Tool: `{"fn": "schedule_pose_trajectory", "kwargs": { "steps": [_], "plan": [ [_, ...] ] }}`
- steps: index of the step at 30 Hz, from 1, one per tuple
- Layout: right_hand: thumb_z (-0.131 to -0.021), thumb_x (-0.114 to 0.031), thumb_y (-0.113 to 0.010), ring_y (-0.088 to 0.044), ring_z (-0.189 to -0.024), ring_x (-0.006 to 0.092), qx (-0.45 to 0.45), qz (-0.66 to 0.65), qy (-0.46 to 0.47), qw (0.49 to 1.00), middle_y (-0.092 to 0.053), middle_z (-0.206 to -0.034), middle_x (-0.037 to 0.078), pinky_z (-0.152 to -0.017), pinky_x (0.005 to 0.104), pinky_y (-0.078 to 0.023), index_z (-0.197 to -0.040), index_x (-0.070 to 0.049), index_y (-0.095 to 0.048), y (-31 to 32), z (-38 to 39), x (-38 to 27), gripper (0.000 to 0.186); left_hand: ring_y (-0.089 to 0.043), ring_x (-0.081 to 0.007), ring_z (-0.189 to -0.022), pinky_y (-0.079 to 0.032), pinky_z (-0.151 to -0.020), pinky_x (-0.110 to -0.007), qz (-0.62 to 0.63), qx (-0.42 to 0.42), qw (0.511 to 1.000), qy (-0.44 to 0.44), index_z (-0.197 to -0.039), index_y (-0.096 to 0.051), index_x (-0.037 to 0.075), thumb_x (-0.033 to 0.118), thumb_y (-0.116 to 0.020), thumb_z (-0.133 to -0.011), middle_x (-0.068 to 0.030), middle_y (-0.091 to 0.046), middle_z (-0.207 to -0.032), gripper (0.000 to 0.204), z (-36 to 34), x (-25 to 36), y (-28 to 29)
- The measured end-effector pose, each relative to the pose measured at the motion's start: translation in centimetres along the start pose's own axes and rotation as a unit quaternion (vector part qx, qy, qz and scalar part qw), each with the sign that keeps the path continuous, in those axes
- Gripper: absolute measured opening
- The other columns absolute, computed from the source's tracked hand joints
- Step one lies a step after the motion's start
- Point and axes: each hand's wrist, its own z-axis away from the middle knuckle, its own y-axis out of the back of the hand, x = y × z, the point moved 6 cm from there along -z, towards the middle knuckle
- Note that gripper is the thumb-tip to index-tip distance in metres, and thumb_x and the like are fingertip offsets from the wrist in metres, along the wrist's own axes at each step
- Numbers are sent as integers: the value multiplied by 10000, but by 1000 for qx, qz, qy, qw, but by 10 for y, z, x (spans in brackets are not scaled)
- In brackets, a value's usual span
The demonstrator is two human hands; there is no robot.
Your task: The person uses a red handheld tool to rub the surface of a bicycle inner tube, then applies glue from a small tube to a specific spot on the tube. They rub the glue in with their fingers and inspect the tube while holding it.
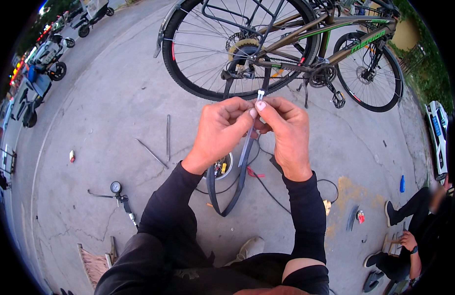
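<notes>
Both hands are raised in front of me, below the rear wheel [174, 69] of a brown and green bicycle [286, 44]. Pinched between their fingertips are thin white cable ties [247, 145], heads up and tails hanging down. My left hand [222, 125] and my right hand [285, 128] nearly touch, with fingers curled and thumbs pressing. A black inner tube [222, 212] loops down from the wheel behind the hands. Partly covered by my left forearm and the tube, a round container [229, 167] holds small parts.
Two metal rods [168, 137] lie on the pavement at left, above a pump gauge with hose [116, 188]. Dark cable [272, 194] curls at right. A person [409, 241] sits at lower right near a blue bottle [402, 184]. Scooters [40, 83] stand at far left.
</notes>
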Motion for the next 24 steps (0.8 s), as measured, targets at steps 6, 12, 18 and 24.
{"fn": "schedule_pose_trajectory", "kwargs": {
  "steps": [6,12,18,24],
  "plan": [
    [-933,-124,-666,-655,-809,107,-4,-6,12,1000,-710,-968,74,-624,247,-519,-1069,11,-688,3,-1,-8,193,-697,-124,-676,-490,-574,-213,4,0,1000,14,-1001,-672,-45,105,-593,-975,-109,-739,-810,171,-4,-2,-4],
    [-960,-101,-635,-650,-876,104,-3,39,27,999,-689,-1029,76,-710,241,-541,-1148,26,-653,4,-1,-14,228,-679,-125,-712,-548,-654,-265,-13,-6,1000,15,-1018,-660,-86,60,-560,-947,-126,-728,-846,191,1,-6,-2],
    [-951,-112,-641,-604,-842,77,26,174,63,982,-697,-960,33,-675,217,-456,-1065,10,-701,17,-5,-17,177,-673,-90,-668,-549,-616,-250,-30,-39,998,-35,-960,-666,-62,56,-596,-929,-88,-714,-752,141,2,8,-2],
    [-942,-112,-653,-582,-810,70,3,230,60,971,-682,-920,26,-644,217,-422,-994,11,-699,15,6,-38,141,-682,-101,-655,-553,-620,-261,-63,-76,995,-34,-933,-658,-66,70,-614,-914,-99,-714,-717,143,0,2,-6]
  ]
}}
